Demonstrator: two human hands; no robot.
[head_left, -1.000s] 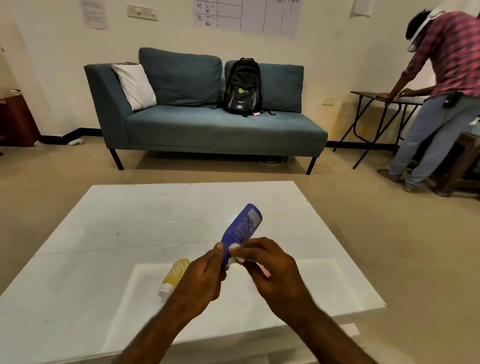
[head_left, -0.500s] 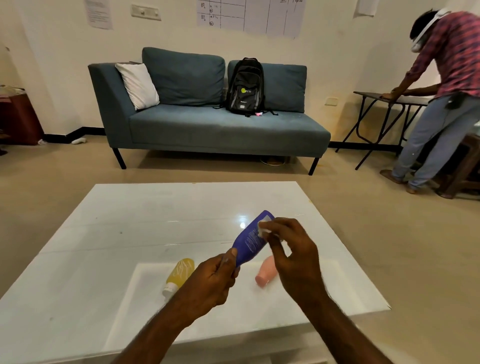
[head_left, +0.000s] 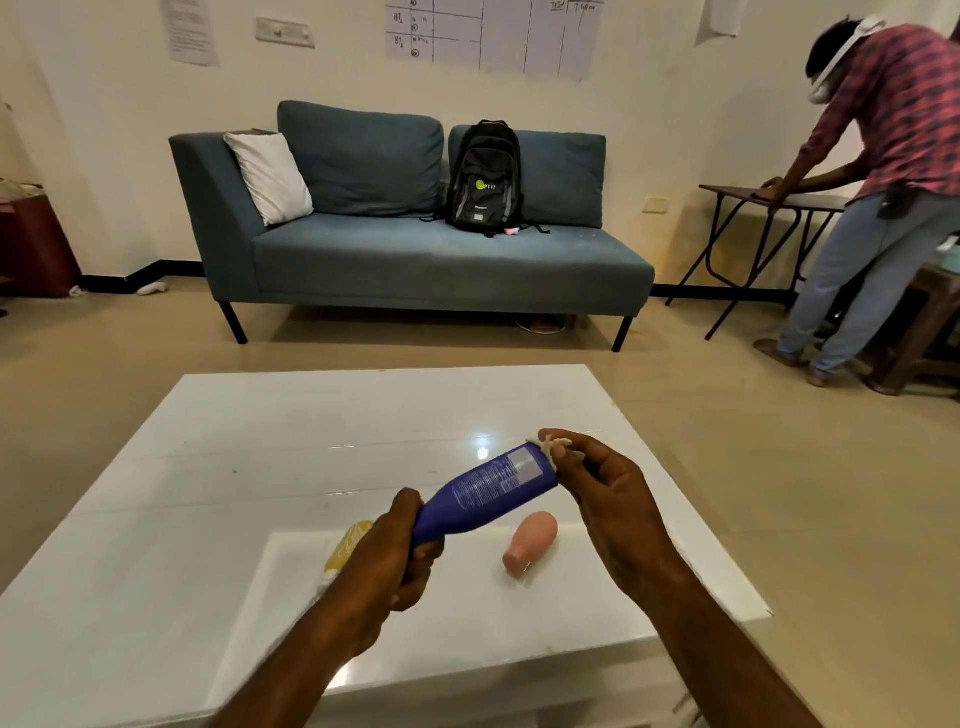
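Above the near half of the white surface (head_left: 260, 441) I hold a blue bottle (head_left: 493, 493) in the air. It is tilted, with its narrow end low toward me and its broad end up and away. My left hand (head_left: 384, 566) has its fingers curled tight round the narrow end, which hides the tip. My right hand (head_left: 602, 493) pinches a small white wad (head_left: 550, 444) between thumb and fingers and holds it against the bottle's broad end. The bottle is opaque, so I cannot tell what is in it.

I count three bottles. One is the blue one in my hands. One pink bottle (head_left: 532, 540) lies on its side on the surface between my wrists, narrow end toward me. One yellow bottle (head_left: 350, 543) lies behind my left hand, partly hidden. Both are opaque too, so I cannot see their contents.

Across the floor stands one blue sofa (head_left: 441, 260) with two back cushions, one white pillow (head_left: 270, 174) and one black backpack (head_left: 485, 176). One other person (head_left: 883, 156) bends over a dark folding table (head_left: 779, 197) at the right.
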